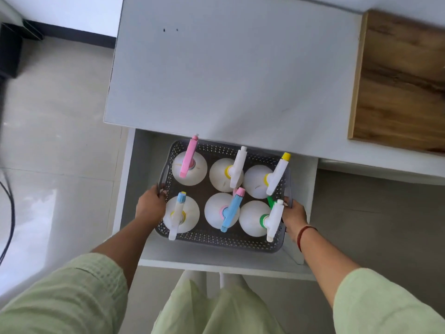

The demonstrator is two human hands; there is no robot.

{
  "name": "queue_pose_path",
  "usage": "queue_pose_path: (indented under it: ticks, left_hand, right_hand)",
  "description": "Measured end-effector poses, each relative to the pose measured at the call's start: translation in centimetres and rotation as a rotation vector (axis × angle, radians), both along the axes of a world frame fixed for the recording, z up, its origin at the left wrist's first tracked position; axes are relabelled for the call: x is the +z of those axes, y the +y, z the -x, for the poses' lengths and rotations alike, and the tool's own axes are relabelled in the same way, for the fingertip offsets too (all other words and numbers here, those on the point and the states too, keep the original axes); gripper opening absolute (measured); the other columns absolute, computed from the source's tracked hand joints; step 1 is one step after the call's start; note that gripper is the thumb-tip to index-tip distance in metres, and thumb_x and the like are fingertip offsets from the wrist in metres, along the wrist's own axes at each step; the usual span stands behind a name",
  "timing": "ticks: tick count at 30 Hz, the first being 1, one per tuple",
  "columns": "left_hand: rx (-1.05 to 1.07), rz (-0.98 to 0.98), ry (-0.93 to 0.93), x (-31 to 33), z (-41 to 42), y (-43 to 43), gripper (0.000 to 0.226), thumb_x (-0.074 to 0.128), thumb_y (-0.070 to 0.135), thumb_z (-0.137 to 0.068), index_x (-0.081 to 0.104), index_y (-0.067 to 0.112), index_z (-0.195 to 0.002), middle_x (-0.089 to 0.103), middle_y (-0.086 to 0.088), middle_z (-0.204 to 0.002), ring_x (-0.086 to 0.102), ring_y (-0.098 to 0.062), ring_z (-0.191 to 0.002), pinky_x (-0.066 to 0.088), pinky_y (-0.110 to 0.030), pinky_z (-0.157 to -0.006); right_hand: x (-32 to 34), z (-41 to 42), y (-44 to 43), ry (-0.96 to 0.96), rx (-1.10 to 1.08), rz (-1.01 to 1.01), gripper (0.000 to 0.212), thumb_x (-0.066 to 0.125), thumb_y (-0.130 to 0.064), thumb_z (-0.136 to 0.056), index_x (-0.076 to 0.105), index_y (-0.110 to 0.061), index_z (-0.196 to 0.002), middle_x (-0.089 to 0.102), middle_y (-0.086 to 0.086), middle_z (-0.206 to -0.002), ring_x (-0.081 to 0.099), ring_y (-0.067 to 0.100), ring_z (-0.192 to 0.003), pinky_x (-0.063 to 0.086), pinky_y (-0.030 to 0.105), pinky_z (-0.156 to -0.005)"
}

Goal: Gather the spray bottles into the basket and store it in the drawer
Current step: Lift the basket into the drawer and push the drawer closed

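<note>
A grey perforated basket (216, 241) sits inside the open white drawer (216, 262), below the desk's front edge. It holds several white spray bottles upright in two rows, among them one with a pink trigger (188, 157), one with a blue trigger (231, 210) and one with a green collar (264, 219). My left hand (150, 206) grips the basket's left handle. My right hand (294, 214) grips its right handle. The rear bottle nozzles reach close to the desk edge.
The white desk top (231, 73) overhangs the back of the drawer. A wooden board (399, 88) lies on the desk at the right. Tiled floor (57, 131) lies to the left, with dark cables (7, 201) at the far left.
</note>
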State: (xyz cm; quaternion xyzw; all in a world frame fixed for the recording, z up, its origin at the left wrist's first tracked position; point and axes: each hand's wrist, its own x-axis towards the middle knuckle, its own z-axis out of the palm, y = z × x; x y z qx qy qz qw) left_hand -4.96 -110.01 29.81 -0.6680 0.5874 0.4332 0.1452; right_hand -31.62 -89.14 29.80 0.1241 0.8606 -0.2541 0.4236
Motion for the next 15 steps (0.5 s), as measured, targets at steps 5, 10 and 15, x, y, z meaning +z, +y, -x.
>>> queue_pose_path:
  ticks: [5,10,15]
  left_hand:
    - [0.021,-0.016,-0.014,-4.2,-0.2,-1.4,0.035,0.043,0.022,-0.101,0.053,0.011,-0.133,0.064,-0.023,-0.12,0.061,-0.042,-0.107,0.051,-0.047,-0.094]
    - [0.033,-0.022,-0.018,-7.8,-0.4,-2.0,0.035,0.043,0.024,-0.102,0.053,0.011,-0.133,0.063,-0.02,-0.123,0.061,-0.04,-0.109,0.051,-0.052,-0.096]
    - [0.059,-0.004,-0.004,-10.3,0.1,-1.8,0.035,0.04,0.019,-0.102,0.052,0.012,-0.134,0.063,-0.021,-0.122,0.06,-0.041,-0.11,0.05,-0.046,-0.097]
  right_hand:
    - [-4.5,-0.3,-1.8,0.005,0.007,0.011,0.027,0.053,-0.008,-0.093,0.065,-0.012,-0.117,0.068,0.014,-0.112,0.06,0.024,-0.089,0.047,0.03,-0.078]
    - [-8.8,0.1,-2.7,-0.029,0.037,-0.022,0.028,0.052,-0.012,-0.093,0.064,-0.013,-0.119,0.067,0.015,-0.118,0.063,0.029,-0.099,0.051,0.037,-0.087]
    - [-11.5,0.9,-3.1,-0.024,0.094,-0.064,0.031,0.05,-0.011,-0.094,0.063,-0.011,-0.122,0.064,0.02,-0.123,0.062,0.038,-0.11,0.049,0.053,-0.098]
